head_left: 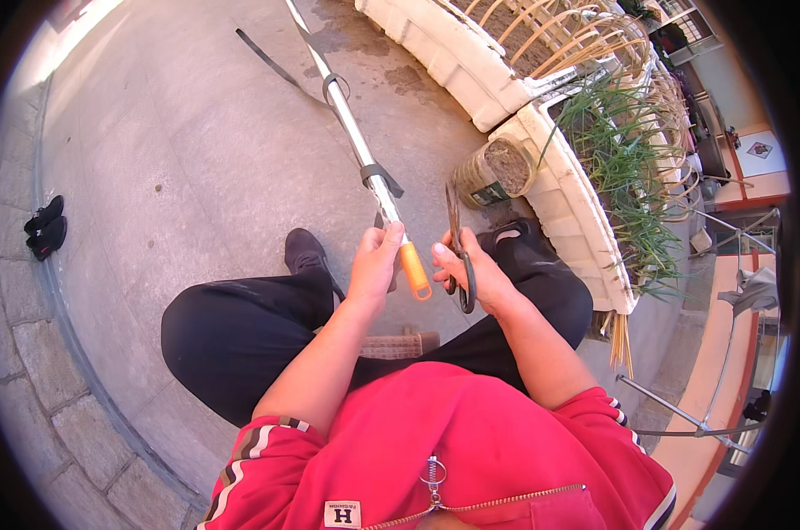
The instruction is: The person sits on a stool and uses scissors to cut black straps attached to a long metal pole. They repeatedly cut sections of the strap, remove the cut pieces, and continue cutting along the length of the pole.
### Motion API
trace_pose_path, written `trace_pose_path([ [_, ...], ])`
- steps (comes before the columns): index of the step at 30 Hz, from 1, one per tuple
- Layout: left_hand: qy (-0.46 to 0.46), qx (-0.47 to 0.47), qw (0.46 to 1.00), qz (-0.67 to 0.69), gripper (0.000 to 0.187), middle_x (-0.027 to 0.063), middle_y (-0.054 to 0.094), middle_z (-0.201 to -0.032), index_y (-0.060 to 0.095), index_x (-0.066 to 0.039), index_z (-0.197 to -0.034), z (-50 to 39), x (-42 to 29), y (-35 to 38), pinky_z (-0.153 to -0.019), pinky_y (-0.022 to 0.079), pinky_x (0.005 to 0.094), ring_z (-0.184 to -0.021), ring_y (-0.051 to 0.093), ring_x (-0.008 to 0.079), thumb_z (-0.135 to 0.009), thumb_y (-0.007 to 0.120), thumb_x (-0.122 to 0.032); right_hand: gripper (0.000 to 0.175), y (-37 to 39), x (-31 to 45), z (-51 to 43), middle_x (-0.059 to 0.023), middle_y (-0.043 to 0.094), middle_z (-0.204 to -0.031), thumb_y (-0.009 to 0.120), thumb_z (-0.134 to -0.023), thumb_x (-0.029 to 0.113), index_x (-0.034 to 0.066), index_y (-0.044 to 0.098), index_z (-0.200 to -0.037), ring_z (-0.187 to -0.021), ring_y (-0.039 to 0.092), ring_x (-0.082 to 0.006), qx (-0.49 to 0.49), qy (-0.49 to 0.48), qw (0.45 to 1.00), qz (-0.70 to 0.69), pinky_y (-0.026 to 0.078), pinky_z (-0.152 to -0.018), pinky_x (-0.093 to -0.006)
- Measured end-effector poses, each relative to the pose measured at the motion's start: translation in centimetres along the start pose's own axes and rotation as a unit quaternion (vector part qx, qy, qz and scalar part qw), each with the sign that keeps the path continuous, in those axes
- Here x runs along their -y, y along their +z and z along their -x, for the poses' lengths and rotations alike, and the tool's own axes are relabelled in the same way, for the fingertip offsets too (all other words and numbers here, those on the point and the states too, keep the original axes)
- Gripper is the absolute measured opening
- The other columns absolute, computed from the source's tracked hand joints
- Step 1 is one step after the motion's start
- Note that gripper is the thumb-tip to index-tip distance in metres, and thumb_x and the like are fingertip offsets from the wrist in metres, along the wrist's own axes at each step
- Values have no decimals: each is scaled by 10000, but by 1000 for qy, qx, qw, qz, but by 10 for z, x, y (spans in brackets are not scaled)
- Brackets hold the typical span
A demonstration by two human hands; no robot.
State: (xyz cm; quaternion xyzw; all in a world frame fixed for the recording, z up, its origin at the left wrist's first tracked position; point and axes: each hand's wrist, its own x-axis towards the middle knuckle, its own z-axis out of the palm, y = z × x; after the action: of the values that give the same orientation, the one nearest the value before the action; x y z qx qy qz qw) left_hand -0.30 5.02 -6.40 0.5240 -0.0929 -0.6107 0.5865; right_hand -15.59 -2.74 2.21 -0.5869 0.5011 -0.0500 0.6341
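My left hand (372, 262) is closed around a shiny metal pole (356, 136) just above its orange plastic end grip (414, 268), which has a hanging loop. A dark flat strap (381, 177) winds around the pole in several places. One loose length of it trails over the ground at the far left of the pole. In my right hand (482, 268) is a pair of scissors (467, 281) with dark handles and worn, rusty-looking blades that point away from me. The scissors are beside the orange grip, apart from it.
A cut plastic bottle filled with soil (502, 169) stands against white foam planter boxes (572, 199) on my right. Green shoots (612, 165) and bent cane hoops (572, 33) rise from them. Black shoes (46, 228) lie at far left. A woven seat (393, 346) shows between my legs.
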Motion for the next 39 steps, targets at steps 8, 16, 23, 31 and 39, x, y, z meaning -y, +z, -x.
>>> trace_pose_path([
  [8, 75, -148, 978, -126, 485, 68, 619, -862, 560, -2, -1052, -33, -2, 2, -644, 494, 315, -715, 587, 149, -924, 651, -461, 452, 44, -38, 2, -38, 551, -810, 704, -888, 193, 62, 388, -1184, -596, 531, -108, -66, 4, 988, -142, 449, -530, -260],
  [16, 103, -101, 985, -90, 308, 45, 613, -809, 558, -18, -978, -42, -2, 12, -557, 491, 292, -684, 579, 112, -988, 572, -326, 466, 42, -39, 1, -25, 549, -787, 703, -887, 185, 66, 401, -1221, -560, 506, -91, -53, -5, 989, -141, 429, -507, -245],
  [23, 65, -91, 989, 100, 252, 40, 625, -796, 609, -60, -975, -39, 4, 6, -577, 477, 283, -656, 582, 119, -1016, 501, -284, 443, 41, -35, 2, -52, 560, -788, 703, -900, 197, 58, 425, -1215, -562, 524, -111, -12, 23, 975, -222, 429, -497, -250],
  [31, 36, -92, 994, -42, 264, 43, 634, -822, 606, -51, -1008, -42, -3, -4, -594, 474, 278, -675, 583, 110, -1018, 489, -287, 439, 38, -32, 1, -65, 566, -786, 702, -899, 194, 51, 432, -1214, -563, 537, -124, 8, 47, 964, -261, 438, -502, -259],
  [39, 30, -76, 996, 46, 309, 20, 574, -765, 584, -57, -964, -25, -5, 8, -594, 463, 272, -664, 545, 110, -1014, 514, -354, 440, 31, -33, 0, -26, 564, -790, 714, -893, 203, 52, 458, -1218, -572, 522, -91, -20, 52, 976, -210, 444, -498, -246],
])
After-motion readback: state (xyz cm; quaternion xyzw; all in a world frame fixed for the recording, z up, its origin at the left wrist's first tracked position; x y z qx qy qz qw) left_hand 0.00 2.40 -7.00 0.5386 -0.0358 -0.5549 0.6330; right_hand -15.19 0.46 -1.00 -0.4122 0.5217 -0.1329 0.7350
